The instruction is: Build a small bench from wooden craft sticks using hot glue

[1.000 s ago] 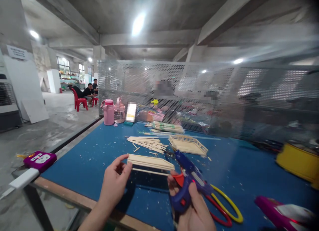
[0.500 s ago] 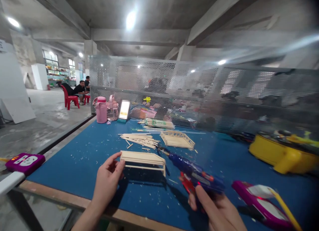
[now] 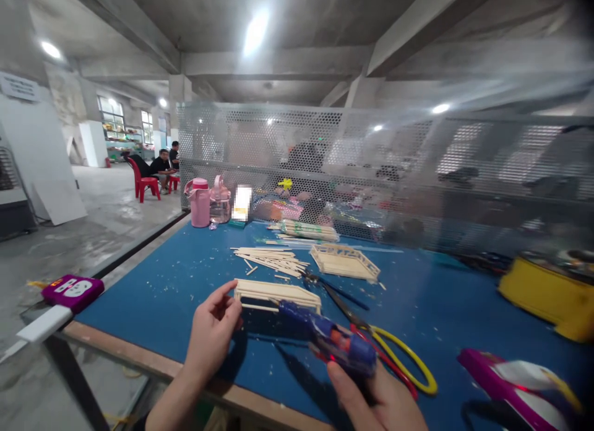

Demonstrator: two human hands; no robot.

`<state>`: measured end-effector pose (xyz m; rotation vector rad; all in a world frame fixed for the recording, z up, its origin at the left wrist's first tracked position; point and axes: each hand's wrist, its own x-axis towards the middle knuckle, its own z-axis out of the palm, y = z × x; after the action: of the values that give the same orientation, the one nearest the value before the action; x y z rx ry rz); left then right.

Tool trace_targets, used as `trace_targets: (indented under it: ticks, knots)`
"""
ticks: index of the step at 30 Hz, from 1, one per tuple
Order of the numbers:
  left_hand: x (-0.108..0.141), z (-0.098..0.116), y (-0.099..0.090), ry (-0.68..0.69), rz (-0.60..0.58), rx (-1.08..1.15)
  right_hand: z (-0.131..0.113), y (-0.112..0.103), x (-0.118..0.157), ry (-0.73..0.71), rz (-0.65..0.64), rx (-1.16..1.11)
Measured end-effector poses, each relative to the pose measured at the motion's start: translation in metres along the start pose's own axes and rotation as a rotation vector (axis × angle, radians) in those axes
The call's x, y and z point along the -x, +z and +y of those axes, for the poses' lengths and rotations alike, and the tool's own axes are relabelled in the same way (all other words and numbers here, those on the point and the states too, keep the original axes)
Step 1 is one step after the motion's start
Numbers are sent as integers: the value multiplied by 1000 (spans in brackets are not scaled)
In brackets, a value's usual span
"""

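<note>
My left hand [image 3: 214, 326] pinches the left end of a small wooden stick frame [image 3: 273, 290], holding it above the blue table. In my right hand [image 3: 378, 400] is a blue glue gun [image 3: 325, 335], gripped by its handle. Its nozzle points left at the frame's lower rail; whether it touches cannot be made out. A pair of scissors [image 3: 390, 350] with red and yellow handles lies behind the glue gun. Beyond the frame are a pile of loose wooden sticks [image 3: 271, 259] and a tray-shaped stick piece with a railing [image 3: 346, 262].
A purple power strip [image 3: 505, 381] lies at right, near a yellow container [image 3: 533, 295]. Another purple power strip [image 3: 74, 293] is at the left edge. A pink flask [image 3: 200, 203], a clear jug [image 3: 220, 202] and bundled sticks [image 3: 309, 230] stand before a perforated metal screen [image 3: 278, 134].
The glue gun has moved left and its nozzle has come to the stick frame, uncovering the scissors' handles. My left hand keeps its hold. The view has turned slightly.
</note>
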<state>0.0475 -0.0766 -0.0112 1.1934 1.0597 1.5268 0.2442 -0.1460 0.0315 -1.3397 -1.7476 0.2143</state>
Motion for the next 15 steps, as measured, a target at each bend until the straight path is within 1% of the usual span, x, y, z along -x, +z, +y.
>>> trace_targets:
  ticks: [3,6,12,15]
  knots:
    - [1,-1,0,11,-18,1,-7,14,-6,-80,-60,2]
    - [1,-1,0,12,-22,4,-11,22,-9,-104,-84,-1]
    - [0,-1,1,14,-21,16,-17,23,-8,-86,-60,15]
    - [0,-1,1,13,-14,10,-10,18,-5,-75,-25,57]
